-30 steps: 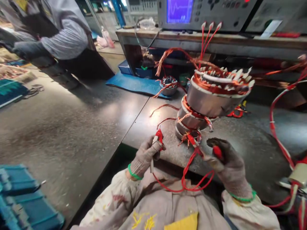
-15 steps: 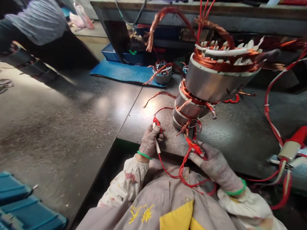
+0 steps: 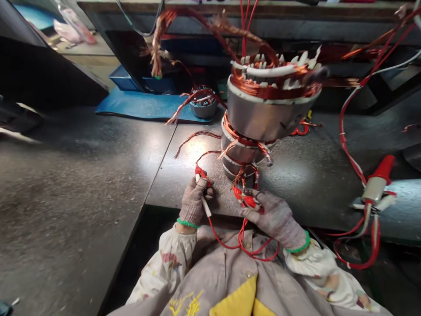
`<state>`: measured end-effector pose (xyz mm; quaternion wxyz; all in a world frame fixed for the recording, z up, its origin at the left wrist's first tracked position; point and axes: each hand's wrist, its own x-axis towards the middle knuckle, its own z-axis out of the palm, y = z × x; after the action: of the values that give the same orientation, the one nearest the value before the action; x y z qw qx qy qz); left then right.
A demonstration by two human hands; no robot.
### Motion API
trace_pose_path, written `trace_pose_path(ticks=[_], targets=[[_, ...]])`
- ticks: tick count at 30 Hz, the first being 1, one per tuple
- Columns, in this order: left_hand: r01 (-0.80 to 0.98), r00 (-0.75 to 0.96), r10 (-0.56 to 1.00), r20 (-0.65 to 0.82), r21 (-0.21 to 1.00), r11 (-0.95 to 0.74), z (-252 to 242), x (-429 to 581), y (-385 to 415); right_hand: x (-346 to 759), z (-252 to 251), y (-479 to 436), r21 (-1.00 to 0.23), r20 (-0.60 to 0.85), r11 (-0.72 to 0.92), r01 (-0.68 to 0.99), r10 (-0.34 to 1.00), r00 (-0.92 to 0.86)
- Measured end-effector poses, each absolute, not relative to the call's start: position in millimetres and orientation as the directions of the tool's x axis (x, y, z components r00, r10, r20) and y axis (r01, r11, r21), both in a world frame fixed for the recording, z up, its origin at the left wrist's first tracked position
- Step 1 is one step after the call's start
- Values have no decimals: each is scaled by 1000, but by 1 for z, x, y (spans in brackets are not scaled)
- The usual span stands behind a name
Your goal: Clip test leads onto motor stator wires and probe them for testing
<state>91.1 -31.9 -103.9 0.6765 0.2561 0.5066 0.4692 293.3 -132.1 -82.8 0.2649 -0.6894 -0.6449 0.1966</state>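
One red clip point(image 3: 201, 173) pinched in left hand point(image 3: 193, 202), second red clip point(image 3: 247, 200) grasped in right hand point(image 3: 276, 217), both near stator stack point(image 3: 263, 116) on tabletop point(image 3: 292, 184). Clips likely light, springy; squeeze rear ends. Stack probably heavy.

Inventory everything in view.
Workbench: 1, grey, centre
Mat: 1, blue, back of workbench
Small wound core: 1, grey, on mat
Large wound core: 1, silver and copper, top of stack
Mid-size wound cores: apparently 2, silver and copper, beneath it
Tool: 1, red and yellow, behind stack
Shelf: 1, dark, rear
Bins: 2, blue, below shelf
Red-tipped device: 1, red and beige, right
Cables: uncounted, red and white, right
Left clip: 1, red, in left hand
Right clip: 1, red, in right hand
Leads: count unclear, red, below clips
Blurred background items omitted.
Jacket: 1, grey and yellow, bottom
Sleeves: 2, off-white, bottom
Hands: 2, grey gloves, green cuffs, centre
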Motion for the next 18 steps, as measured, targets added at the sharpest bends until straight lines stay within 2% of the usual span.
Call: trace_pose_path(ticks=[2,4,6,13,18], targets=[[-369,57,895,-442,824,430,-105,90,-31,314,-84,-122,-624,108,-136,770,960,257],[-370,58,901,-429,829,419,-106,90,-30,334,-88,-105,-575,124,-300,761,888,444],[-376,54,906,-421,832,409,-107,91,-29,348,-94,-84,-552,112,-374,745,853,510],[-380,31,907,-420,834,399,-105,92,-32,352,-97,-53,-757,152,-200,622,872,465],[-395,-13,885,-466,815,423,-104,94,-33,354,-89,-55,-815,255,-60,577,857,448]])
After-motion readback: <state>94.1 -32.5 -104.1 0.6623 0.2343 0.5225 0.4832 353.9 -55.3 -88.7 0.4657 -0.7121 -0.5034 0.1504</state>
